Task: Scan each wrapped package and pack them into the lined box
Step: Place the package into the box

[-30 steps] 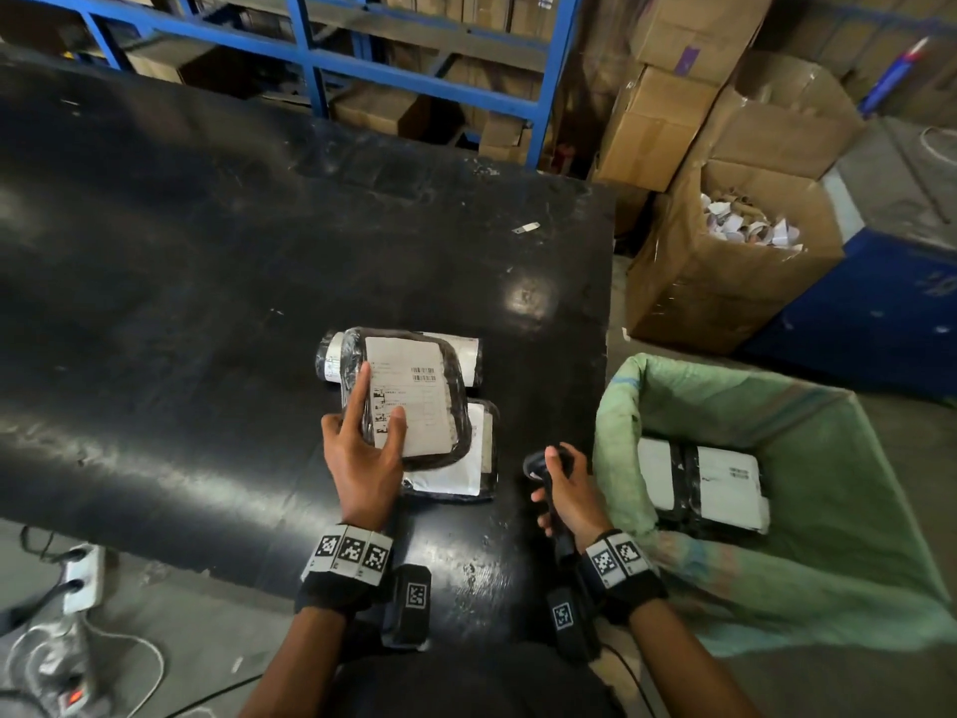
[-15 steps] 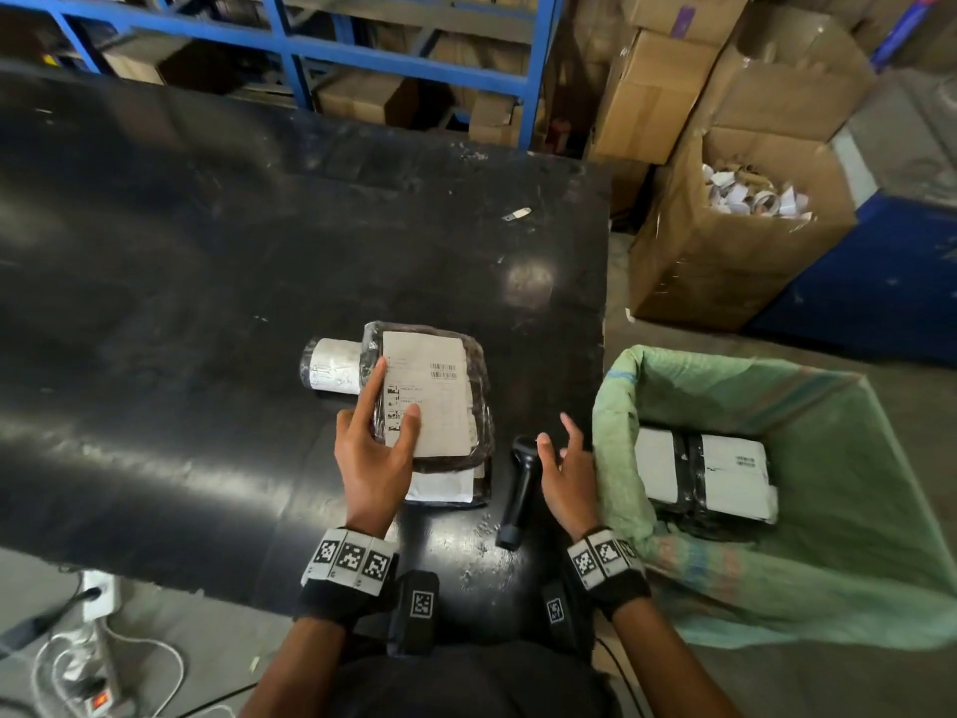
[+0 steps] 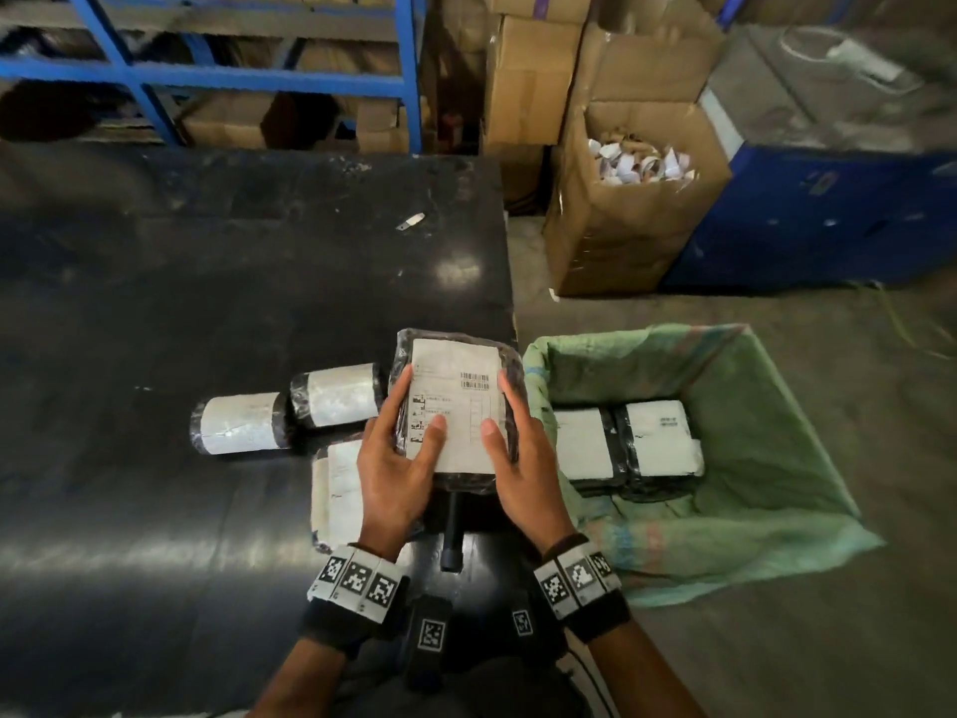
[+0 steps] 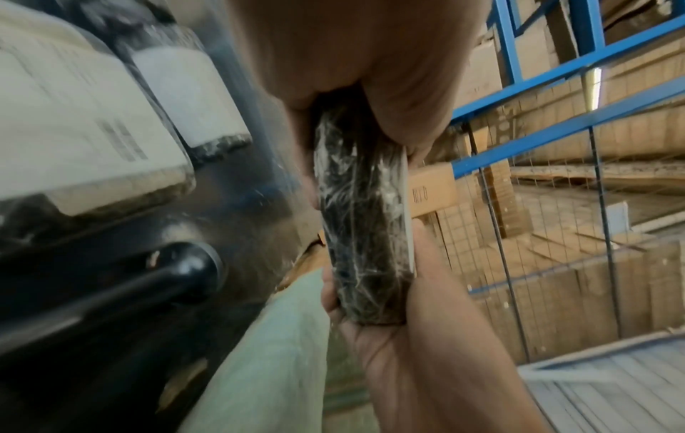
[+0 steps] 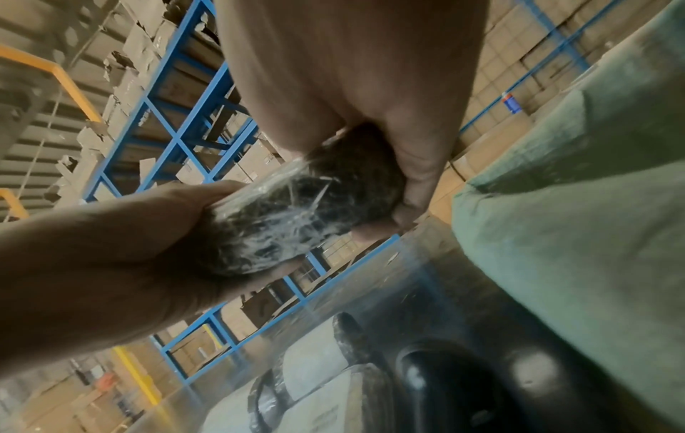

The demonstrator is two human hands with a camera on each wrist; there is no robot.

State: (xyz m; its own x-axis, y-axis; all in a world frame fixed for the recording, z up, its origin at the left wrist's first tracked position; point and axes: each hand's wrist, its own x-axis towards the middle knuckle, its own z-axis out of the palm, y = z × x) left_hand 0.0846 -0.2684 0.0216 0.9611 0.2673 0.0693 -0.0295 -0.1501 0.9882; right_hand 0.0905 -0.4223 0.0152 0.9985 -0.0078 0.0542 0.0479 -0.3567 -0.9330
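A flat black-wrapped package [image 3: 455, 412] with a white barcode label is held above the table's right edge. My left hand [image 3: 399, 458] grips its left side and my right hand [image 3: 518, 458] grips its right side, thumbs on the label; its dark wrapped edge [image 4: 365, 234] [image 5: 293, 216] shows between both palms. The black scanner [image 3: 451, 531] lies on the table beneath it. Three more wrapped packages stay on the table: two rolls [image 3: 238, 423] [image 3: 339, 395] and a flat one [image 3: 336, 497]. The green-lined box [image 3: 766, 458] at the right holds two packages [image 3: 585, 443] [image 3: 663, 437].
The black table [image 3: 207, 303] ends just left of the lined box. An open carton of label scraps [image 3: 637, 199] and a blue bin [image 3: 828, 215] stand behind the box. Blue shelving [image 3: 233, 75] with cartons runs along the back.
My right hand laid the scanner on the table and took hold of the package's right side. Both hands lifted the package off the pile and moved it right, toward the lined box.
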